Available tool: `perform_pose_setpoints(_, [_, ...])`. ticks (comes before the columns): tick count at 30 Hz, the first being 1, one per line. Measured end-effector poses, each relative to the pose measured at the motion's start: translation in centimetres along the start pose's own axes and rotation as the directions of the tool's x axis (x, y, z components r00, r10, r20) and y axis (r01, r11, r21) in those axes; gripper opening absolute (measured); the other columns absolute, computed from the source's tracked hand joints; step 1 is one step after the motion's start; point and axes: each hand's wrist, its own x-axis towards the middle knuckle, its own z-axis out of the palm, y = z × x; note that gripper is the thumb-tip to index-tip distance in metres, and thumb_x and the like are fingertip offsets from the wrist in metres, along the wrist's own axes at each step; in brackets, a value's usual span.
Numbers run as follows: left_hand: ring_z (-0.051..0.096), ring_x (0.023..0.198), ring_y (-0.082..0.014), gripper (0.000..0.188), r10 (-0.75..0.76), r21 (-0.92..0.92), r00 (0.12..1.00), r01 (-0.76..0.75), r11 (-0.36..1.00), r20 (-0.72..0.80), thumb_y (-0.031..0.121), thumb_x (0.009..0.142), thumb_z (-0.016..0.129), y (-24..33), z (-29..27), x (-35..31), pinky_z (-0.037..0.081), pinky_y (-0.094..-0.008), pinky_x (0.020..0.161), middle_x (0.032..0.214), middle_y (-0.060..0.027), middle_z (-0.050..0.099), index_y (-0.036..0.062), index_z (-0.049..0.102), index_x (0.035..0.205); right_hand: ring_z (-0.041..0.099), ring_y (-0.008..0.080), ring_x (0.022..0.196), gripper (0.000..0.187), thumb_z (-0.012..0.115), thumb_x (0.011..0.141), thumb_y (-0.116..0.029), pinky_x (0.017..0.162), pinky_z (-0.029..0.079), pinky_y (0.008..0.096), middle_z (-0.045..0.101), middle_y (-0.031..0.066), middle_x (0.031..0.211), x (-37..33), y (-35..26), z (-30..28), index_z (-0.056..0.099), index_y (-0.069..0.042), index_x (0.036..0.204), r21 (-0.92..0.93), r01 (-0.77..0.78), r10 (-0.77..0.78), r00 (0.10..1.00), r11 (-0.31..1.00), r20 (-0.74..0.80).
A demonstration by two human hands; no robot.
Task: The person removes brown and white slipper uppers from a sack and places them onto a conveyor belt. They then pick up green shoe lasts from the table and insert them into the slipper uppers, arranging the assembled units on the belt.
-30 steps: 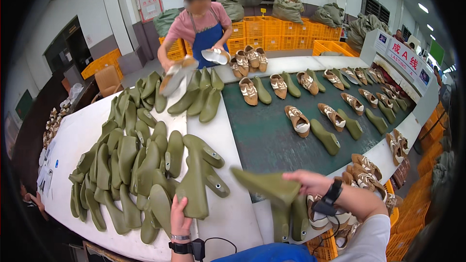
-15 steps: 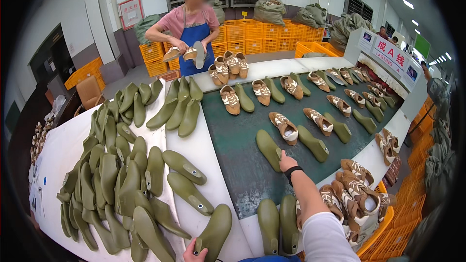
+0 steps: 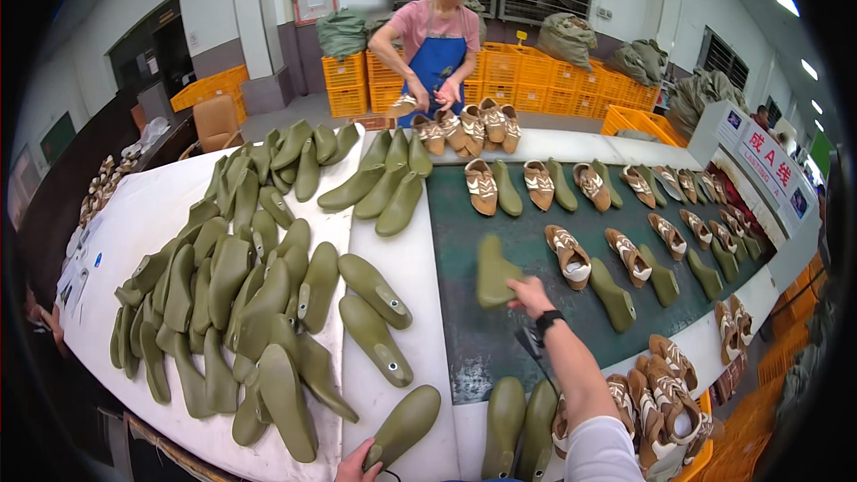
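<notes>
My right hand [image 3: 530,295] reaches over the dark green belt [image 3: 486,344] and grips the heel end of an olive-green shoe last [image 3: 496,270], slightly smeared by motion. At the lower edge my left hand [image 3: 357,464] is closed round the end of another shoe last [image 3: 408,419]. A dark wristband [image 3: 548,319] circles my right wrist, with a thin dark cord-like thing below it. On the belt, brown-and-white sneakers [image 3: 569,257] lie in rows beside single lasts [image 3: 612,293]. Two more lasts [image 3: 505,419] lie on the white near edge, between my hands.
A large heap of lasts [image 3: 228,281] covers the white table [image 3: 98,303] at left. Sneakers pile up in an orange crate [image 3: 701,464] at lower right. Across the belt a co-worker in a blue apron [image 3: 437,71] handles a shoe behind a sneaker pile [image 3: 470,129]. Orange crates line the wall.
The view has swung left, so everything sits further right. The last in my right hand has turned, its toe now pointing away from me. The co-worker's hands have come closer together.
</notes>
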Motion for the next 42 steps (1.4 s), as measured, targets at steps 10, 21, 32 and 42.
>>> perform_pose_setpoints(10, [0.055,0.108,-0.0364,0.048,-0.002,0.021,0.999,0.002,1.000,0.036,0.009,0.087,0.059,0.7,-0.2,1.0,0.045,-0.0384,0.091,0.117,-0.0241,0.056,0.0007,0.042,0.131,0.060,0.0391,0.095,0.052,0.060,0.077,-0.011,0.082,0.049,0.0440,0.062,0.0230,0.101,3.9,-0.4,18.6,0.046,-0.009,0.126,-0.640,0.486,-0.515,0.842,0.595,0.161])
perform_pose_setpoints(21, [0.051,0.108,-0.0402,0.060,0.017,0.067,0.983,-0.029,0.997,0.182,0.004,0.074,0.066,-1.2,-0.2,2.7,0.043,-0.0413,0.091,0.118,-0.0243,0.052,-0.0012,0.041,0.128,0.064,0.0355,0.076,0.029,0.057,0.083,-0.028,0.068,0.052,0.0436,0.065,0.0171,0.079,-23.4,0.3,-3.3,0.062,-0.006,0.101,-0.855,0.482,0.035,0.867,0.191,0.497])
perform_pose_setpoints(32, [0.051,0.107,-0.0394,0.061,0.032,0.038,0.982,-0.039,0.998,0.184,0.005,0.072,0.067,-0.7,-0.2,3.1,0.043,-0.0416,0.090,0.118,-0.0230,0.052,-0.0006,0.040,0.128,0.064,0.0239,0.072,0.042,0.062,0.083,-0.019,0.068,0.051,0.0330,0.063,0.0155,0.082,-34.9,5.8,-3.7,0.050,-0.011,0.122,-0.658,-0.047,-0.028,0.994,0.751,-0.103])
perform_pose_setpoints(42, [0.049,0.108,-0.0425,0.055,0.047,0.018,0.988,-0.051,0.999,0.144,0.013,0.081,0.064,-0.6,-0.5,2.9,0.040,-0.0432,0.092,0.119,-0.0262,0.051,-0.0010,0.042,0.130,0.064,0.0276,0.086,0.041,0.056,0.085,-0.019,0.077,0.051,0.0356,0.063,0.0148,0.103,-11.0,-2.9,-7.7,0.049,-0.007,0.124,-0.546,0.075,-0.129,0.990,0.835,-0.061])
